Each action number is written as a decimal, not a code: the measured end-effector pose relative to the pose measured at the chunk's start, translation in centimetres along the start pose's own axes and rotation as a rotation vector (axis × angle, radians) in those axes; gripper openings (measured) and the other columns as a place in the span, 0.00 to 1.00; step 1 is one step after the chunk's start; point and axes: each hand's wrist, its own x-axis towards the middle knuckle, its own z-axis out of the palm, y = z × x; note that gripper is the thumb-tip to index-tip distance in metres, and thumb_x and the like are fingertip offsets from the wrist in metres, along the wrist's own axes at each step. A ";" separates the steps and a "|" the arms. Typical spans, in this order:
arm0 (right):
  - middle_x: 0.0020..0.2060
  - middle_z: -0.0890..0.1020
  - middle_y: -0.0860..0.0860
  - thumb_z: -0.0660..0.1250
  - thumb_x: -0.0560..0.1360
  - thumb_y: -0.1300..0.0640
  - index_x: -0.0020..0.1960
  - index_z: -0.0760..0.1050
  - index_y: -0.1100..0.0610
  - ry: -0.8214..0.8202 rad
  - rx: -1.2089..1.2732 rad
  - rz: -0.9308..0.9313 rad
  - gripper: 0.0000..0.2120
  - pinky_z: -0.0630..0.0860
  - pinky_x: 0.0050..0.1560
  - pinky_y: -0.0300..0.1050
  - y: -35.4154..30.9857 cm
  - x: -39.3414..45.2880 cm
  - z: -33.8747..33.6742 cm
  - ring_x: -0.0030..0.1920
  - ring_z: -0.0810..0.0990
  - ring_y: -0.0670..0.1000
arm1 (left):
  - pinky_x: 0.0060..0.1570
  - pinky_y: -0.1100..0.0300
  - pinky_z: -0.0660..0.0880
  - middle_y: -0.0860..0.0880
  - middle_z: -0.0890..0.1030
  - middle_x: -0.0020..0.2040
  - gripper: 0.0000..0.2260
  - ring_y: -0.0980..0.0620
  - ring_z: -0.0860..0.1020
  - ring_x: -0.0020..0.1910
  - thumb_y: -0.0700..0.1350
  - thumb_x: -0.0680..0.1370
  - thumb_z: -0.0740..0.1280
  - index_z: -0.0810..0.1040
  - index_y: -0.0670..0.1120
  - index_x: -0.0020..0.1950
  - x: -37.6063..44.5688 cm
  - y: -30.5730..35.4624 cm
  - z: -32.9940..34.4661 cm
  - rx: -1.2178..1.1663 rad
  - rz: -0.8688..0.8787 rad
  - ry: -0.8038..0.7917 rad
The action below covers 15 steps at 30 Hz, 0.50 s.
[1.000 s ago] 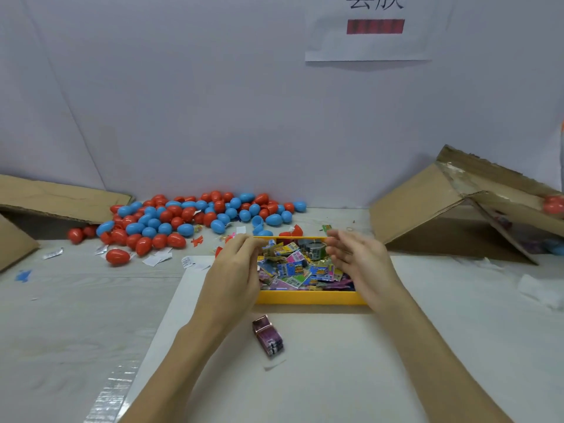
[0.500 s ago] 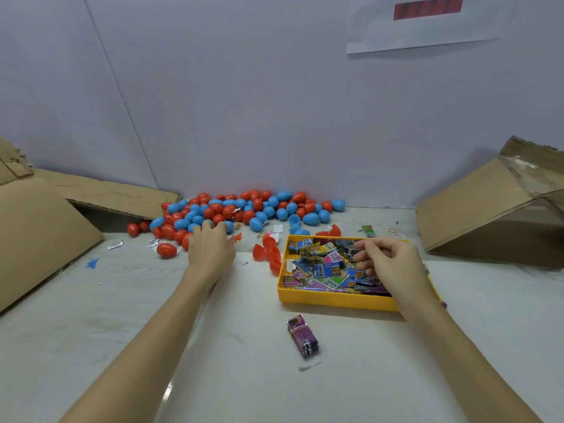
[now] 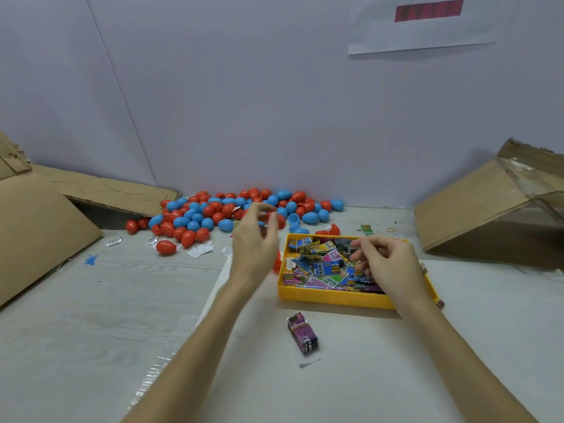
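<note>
A yellow tray (image 3: 329, 298) heaped with small colourful cards (image 3: 323, 265) sits on the table ahead of me. My right hand (image 3: 386, 264) hovers over the tray's right half, fingers curled, thumb and fingertips pinching at one small card among the heap. My left hand (image 3: 253, 242) is raised just left of the tray and holds a red plastic egg (image 3: 274, 219) between thumb and fingers. Behind it lies a pile of red and blue eggs (image 3: 213, 212) against the wall.
A banded bundle of purple cards (image 3: 303, 334) lies in front of the tray. Open red egg halves (image 3: 334, 229) sit by the tray's far edge. Cardboard boxes stand at the left (image 3: 39, 227) and right (image 3: 488, 209). Paper scraps (image 3: 200, 251) litter the table.
My left hand left the tray, reached into the egg pile, and has now lifted back toward the tray with a red egg. My right hand stayed over the cards.
</note>
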 end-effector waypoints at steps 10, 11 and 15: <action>0.53 0.79 0.43 0.67 0.81 0.56 0.75 0.70 0.45 -0.182 -0.182 -0.549 0.23 0.79 0.48 0.34 -2.2 -3.3 1.7 0.52 0.81 0.46 | 0.44 0.67 0.77 0.55 0.82 0.46 0.08 0.55 0.81 0.45 0.43 0.87 0.57 0.74 0.48 0.63 -5.1 3.2 2.2 -0.266 0.105 -0.213; 0.55 0.77 0.42 0.67 0.81 0.53 0.76 0.69 0.45 -0.209 -0.197 -0.563 0.24 0.79 0.48 0.35 -2.2 -3.4 1.9 0.52 0.81 0.46 | 0.45 0.68 0.76 0.56 0.81 0.48 0.07 0.57 0.81 0.47 0.42 0.87 0.57 0.73 0.47 0.62 -5.0 3.1 2.1 -0.297 0.077 -0.201; 0.56 0.74 0.45 0.69 0.79 0.47 0.77 0.68 0.47 -0.189 -0.299 -0.570 0.27 0.78 0.51 0.35 -2.0 -3.6 2.3 0.51 0.79 0.44 | 0.51 0.65 0.78 0.64 0.80 0.51 0.08 0.60 0.81 0.53 0.41 0.87 0.57 0.74 0.48 0.61 -4.6 2.9 1.4 -0.346 0.035 -0.250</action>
